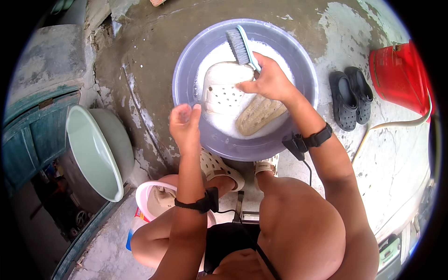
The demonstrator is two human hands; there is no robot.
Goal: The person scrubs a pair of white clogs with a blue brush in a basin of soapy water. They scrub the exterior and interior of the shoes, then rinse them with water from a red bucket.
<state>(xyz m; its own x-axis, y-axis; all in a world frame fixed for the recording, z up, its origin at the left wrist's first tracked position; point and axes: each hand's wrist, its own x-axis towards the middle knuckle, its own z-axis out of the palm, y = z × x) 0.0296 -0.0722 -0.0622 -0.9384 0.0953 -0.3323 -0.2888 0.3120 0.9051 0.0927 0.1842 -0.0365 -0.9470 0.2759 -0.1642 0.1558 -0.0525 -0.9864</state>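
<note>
My right hand (271,78) grips the handle of a light-blue scrub brush (241,45) with grey bristles that point left. Its thumb reaches over a white perforated clog (224,87); whether it touches the clog I cannot tell. The clog rests in white suds (213,124) inside a large grey-purple plastic basin (241,150). Beside it lies a second clog (260,113), its brownish sole facing up, partly under my right forearm in the view. My left hand (185,126) hovers at the basin's left rim, holding nothing, thumb raised and fingers loosely curled.
A pale-green basin (94,150) leans on its side at left. Behind my left forearm stands a pink tub (141,196) with cloth inside. At right are dark clogs (344,99), a red bucket (397,77) and a hose (395,124). My feet wear beige clogs (217,166) below the basin.
</note>
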